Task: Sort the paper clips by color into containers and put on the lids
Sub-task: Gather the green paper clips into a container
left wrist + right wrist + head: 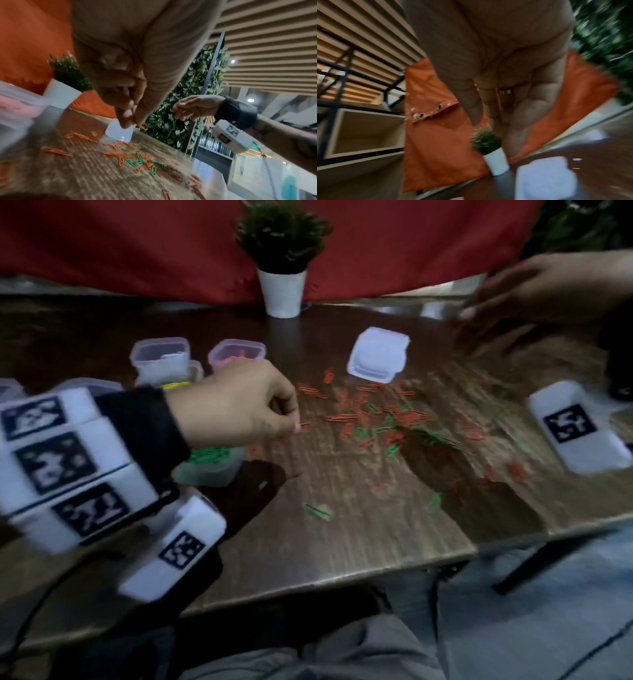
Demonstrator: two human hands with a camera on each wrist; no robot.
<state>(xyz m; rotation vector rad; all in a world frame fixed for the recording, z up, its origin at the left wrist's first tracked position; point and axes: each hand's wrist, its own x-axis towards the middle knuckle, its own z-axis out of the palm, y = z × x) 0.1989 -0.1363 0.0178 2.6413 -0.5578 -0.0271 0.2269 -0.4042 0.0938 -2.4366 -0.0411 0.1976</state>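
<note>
The left hand (236, 402) is low over the wooden bench (359, 525), and its fingers (127, 115) are pinched together on one orange paper clip (143, 126), a little above the surface at the left edge of the loose pile of orange and green clips (387, 422). The right hand (534, 289) is raised over the far right corner of the bench, well apart from the pile; its fingers look spread and loose, but it is blurred in every view, so I cannot tell if it holds something. A clear lid (378, 354) lies flat just behind the pile. At the left stand the open containers: one with pink clips (237, 354), one with white contents (160, 354), and one with green clips (209, 463) directly under the left wrist and partly hidden by it. Another container with yellow contents is almost covered by the hand. The front part of the bench, toward its near edge, holds only a few stray green clips (318, 511). A small plant in a white pot (282, 290) stands at the back edge, before a red-orange cloth (120, 244). The right wrist view is very blurred.
</note>
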